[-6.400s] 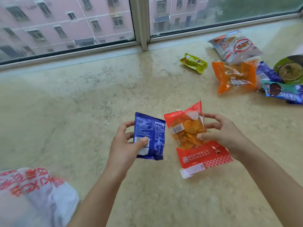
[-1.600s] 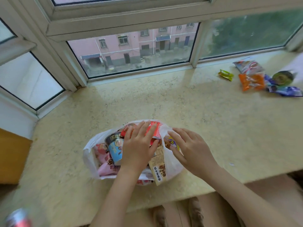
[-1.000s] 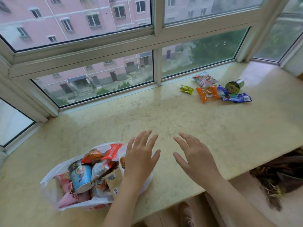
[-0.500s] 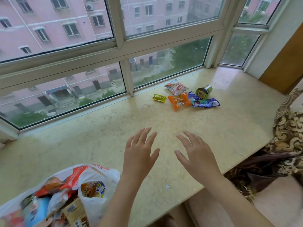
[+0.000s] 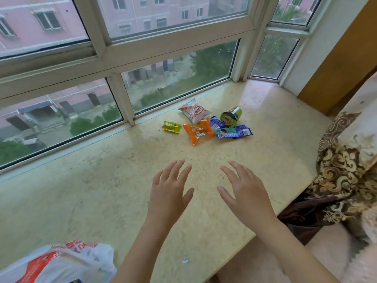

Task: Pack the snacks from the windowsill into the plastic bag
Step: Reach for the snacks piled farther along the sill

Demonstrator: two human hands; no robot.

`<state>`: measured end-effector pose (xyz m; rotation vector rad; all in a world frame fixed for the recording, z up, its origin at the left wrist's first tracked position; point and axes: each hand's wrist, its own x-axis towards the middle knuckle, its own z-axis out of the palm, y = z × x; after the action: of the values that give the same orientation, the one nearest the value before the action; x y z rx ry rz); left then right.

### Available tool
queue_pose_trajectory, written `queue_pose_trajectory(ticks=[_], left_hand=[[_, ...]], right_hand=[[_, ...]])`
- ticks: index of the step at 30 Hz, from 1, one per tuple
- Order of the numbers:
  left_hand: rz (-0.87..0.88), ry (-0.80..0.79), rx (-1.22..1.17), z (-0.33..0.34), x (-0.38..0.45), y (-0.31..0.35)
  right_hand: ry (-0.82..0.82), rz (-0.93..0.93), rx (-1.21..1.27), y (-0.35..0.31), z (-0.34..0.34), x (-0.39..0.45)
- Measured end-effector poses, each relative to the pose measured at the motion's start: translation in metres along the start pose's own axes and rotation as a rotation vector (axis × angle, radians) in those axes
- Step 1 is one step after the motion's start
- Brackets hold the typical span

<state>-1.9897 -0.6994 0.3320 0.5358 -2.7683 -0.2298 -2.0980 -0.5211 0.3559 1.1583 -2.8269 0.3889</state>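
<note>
Your view has swung right since a moment ago, and the plastic bag (image 5: pixel 67 262) has slid into the lower left corner. Your left hand (image 5: pixel 168 196) and right hand (image 5: pixel 243 196) both hover over the windowsill (image 5: pixel 102 190), fingers spread, nothing in either grip. Ahead of them, well apart, sits the snack pile by the window frame: a yellow-green packet (image 5: pixel 172 127), an orange packet (image 5: pixel 197 130), a white packet (image 5: pixel 194 112) behind it, blue packets (image 5: pixel 233 132) to the right, and a green cup (image 5: pixel 230 117) on its side. The bag lies just left of your left forearm, red wrappers showing inside.
</note>
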Motion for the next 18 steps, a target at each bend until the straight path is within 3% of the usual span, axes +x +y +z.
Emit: queue_pose_trajectory(ticks=[10, 18], left_hand=[[-0.126, -0.062, 0.001, 0.078, 0.099, 0.007], [-0.143, -0.139, -0.027, 0.177, 0.161, -0.011]], right_hand=[[-0.027, -0.056, -0.025, 0.083, 0.047, 0.11], [-0.035, -0.081, -0.052, 0.135, 0.133, 0.181]])
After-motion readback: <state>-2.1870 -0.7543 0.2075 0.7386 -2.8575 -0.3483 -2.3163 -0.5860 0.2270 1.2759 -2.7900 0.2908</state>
